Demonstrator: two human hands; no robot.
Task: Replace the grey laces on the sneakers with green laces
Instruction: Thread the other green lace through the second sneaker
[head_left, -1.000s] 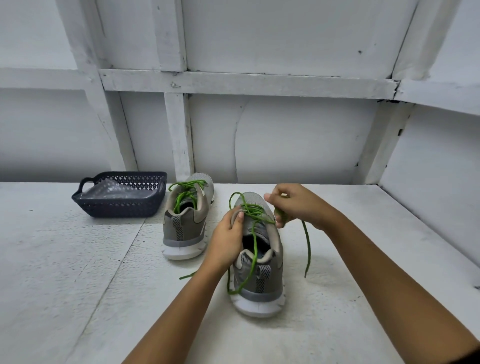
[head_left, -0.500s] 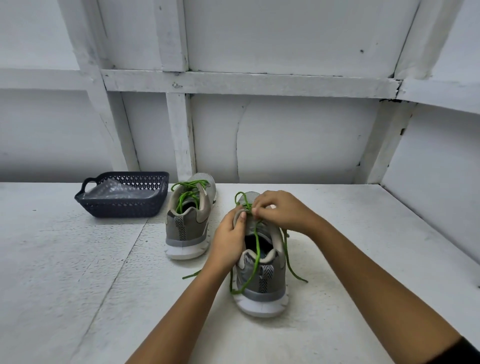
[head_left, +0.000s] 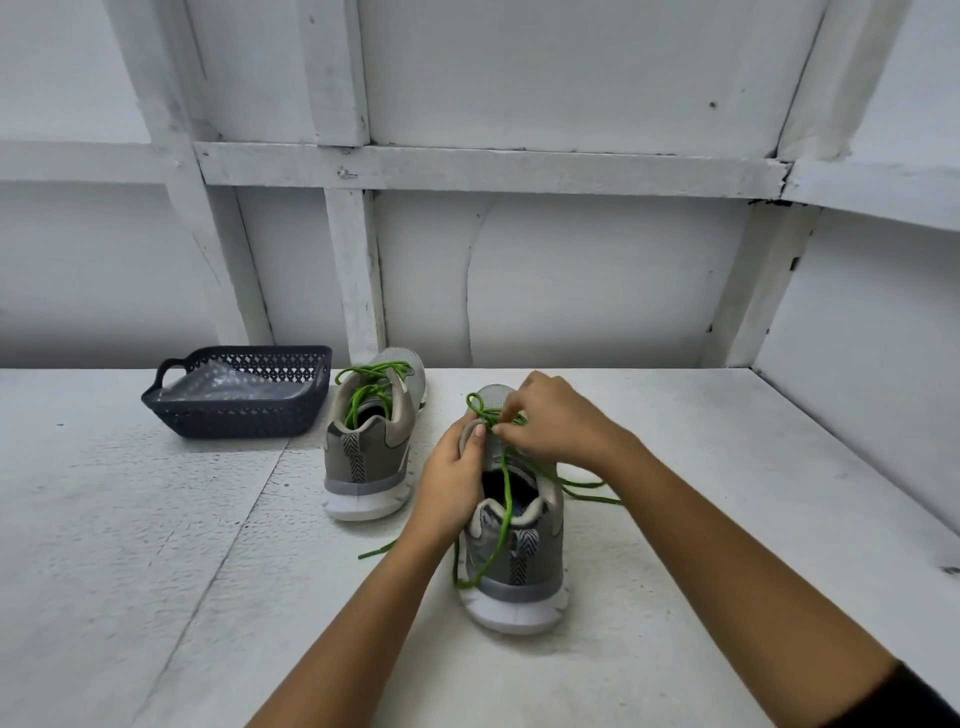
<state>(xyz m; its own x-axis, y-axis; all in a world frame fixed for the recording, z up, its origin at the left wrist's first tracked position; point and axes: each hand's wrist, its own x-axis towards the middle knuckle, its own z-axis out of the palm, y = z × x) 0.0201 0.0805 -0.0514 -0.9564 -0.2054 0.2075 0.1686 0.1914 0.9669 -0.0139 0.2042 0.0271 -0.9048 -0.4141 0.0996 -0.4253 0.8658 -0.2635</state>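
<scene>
Right hand (head_left: 561, 426) is back at the near sneaker (head_left: 524, 571), pinching the green lace (head_left: 506, 499); left hand (head_left: 452, 478) grips its collar; nearly laced.

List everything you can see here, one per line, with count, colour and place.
table: one, white, foreground
wall: one, white, behind the table
basket: one, dark blue, table's back left
plastic bag: one, clear, inside the basket
far sneaker: one, grey, white sole, on the table beside the basket
far lace: one, green, in the far sneaker
near sneaker: one, grey, white sole, table centre
near lace: one, green, in the near sneaker, ends trailing onto the table
left hand: one, grips the near sneaker's side
right hand: one, pinches the near lace
</scene>
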